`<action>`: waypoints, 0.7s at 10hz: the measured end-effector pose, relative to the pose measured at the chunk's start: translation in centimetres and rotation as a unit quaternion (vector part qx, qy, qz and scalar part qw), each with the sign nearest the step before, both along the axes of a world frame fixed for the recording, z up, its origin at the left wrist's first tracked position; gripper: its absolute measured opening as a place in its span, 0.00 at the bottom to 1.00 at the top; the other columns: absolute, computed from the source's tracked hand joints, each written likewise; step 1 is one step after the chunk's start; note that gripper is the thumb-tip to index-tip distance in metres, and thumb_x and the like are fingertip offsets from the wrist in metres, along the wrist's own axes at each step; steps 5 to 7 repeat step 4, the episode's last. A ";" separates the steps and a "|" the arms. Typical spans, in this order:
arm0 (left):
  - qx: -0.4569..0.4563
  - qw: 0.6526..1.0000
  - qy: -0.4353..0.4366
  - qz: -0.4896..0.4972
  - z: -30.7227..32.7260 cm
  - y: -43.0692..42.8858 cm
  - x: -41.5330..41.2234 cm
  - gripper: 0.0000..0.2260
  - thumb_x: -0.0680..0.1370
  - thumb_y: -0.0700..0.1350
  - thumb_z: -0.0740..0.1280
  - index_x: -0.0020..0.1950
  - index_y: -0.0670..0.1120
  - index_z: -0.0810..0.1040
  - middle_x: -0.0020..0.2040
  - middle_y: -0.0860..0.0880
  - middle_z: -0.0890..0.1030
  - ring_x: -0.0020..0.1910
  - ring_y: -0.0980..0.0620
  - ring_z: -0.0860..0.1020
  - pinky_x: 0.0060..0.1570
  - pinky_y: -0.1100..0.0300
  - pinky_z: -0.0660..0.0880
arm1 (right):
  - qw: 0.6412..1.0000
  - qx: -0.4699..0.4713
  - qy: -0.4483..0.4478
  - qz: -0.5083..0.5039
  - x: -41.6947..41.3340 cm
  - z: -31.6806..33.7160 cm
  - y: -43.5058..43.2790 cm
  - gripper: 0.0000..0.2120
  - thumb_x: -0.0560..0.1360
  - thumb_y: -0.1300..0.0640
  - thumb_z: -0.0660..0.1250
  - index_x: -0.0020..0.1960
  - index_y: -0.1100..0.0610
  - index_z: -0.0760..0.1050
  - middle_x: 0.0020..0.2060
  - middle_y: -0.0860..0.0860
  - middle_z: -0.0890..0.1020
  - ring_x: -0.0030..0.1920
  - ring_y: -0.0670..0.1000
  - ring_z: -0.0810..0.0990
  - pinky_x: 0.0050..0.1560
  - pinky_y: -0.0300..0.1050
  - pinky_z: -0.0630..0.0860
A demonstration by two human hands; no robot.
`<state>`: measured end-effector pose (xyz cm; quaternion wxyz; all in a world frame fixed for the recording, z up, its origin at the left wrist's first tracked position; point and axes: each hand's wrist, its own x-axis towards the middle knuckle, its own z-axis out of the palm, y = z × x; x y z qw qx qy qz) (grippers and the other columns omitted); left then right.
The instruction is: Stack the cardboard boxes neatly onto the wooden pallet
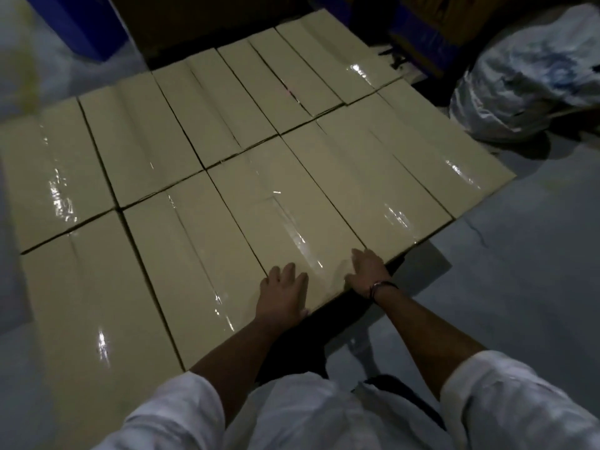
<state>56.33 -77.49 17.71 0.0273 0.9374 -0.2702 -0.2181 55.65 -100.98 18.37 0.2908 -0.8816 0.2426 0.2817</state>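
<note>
Several tan cardboard boxes sealed with shiny clear tape lie side by side in two rows, forming one flat layer. The pallet beneath them is hidden. Both my hands rest on the near end of one box [285, 219] in the front row. My left hand [283, 293] lies flat on its top near the left corner, fingers spread. At the right corner my right hand [367, 271] also lies flat on the top, fingers pointing away, with a bracelet on its wrist. Neither hand grips anything.
A bulging white plastic sack [532, 73] sits on the grey floor [519, 271] to the right of the boxes. Blue bins or crates [81, 24] stand at the back left. Dark stacked goods [422, 34] fill the far back.
</note>
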 end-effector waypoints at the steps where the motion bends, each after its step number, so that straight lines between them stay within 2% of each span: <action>1: 0.039 0.998 0.051 0.030 0.0 -1.0 0.5 0.41 0.70 0.61 0.74 0.76 0.56 0.56 0.80 0.44 0.50 0.74 0.31 0.55 0.67 0.36 0.67 | 0.985 -0.086 0.078 0.126 0.8 -0.9 -1.8 0.43 0.69 0.46 0.68 0.79 0.49 0.53 0.79 0.60 0.52 0.78 0.67 0.50 0.76 0.61 0.56; 2: 0.042 0.996 0.053 0.050 0.3 -2.2 0.0 0.38 0.73 0.56 0.70 0.77 0.53 0.54 0.81 0.43 0.47 0.76 0.29 0.53 0.67 0.32 0.65 | 0.982 -0.053 0.106 0.146 1.0 -0.2 -2.1 0.42 0.73 0.47 0.69 0.80 0.45 0.51 0.79 0.60 0.43 0.77 0.72 0.45 0.76 0.63 0.56; 3: 0.041 0.994 0.065 0.083 1.1 -3.1 -0.4 0.33 0.76 0.54 0.65 0.77 0.51 0.54 0.81 0.42 0.47 0.76 0.28 0.52 0.67 0.32 0.66 | 0.975 -0.053 0.087 0.196 1.5 0.5 -2.8 0.40 0.72 0.45 0.68 0.78 0.44 0.53 0.76 0.65 0.50 0.73 0.75 0.54 0.72 0.62 0.62; 4: 0.055 0.991 0.046 0.117 2.4 -5.0 -0.6 0.30 0.77 0.53 0.63 0.77 0.50 0.59 0.81 0.42 0.52 0.76 0.32 0.58 0.63 0.38 0.73 | 0.968 -0.013 0.090 0.232 2.2 0.6 -4.8 0.45 0.71 0.42 0.69 0.80 0.45 0.48 0.76 0.64 0.57 0.73 0.69 0.62 0.72 0.57 0.66; 7: 0.055 0.991 0.046 0.117 2.4 -5.0 -0.6 0.30 0.77 0.53 0.63 0.77 0.50 0.59 0.81 0.42 0.52 0.76 0.32 0.58 0.63 0.38 0.73 | 0.968 -0.013 0.090 0.232 2.2 0.6 -4.8 0.45 0.71 0.42 0.69 0.80 0.45 0.48 0.76 0.64 0.57 0.73 0.69 0.62 0.72 0.57 0.66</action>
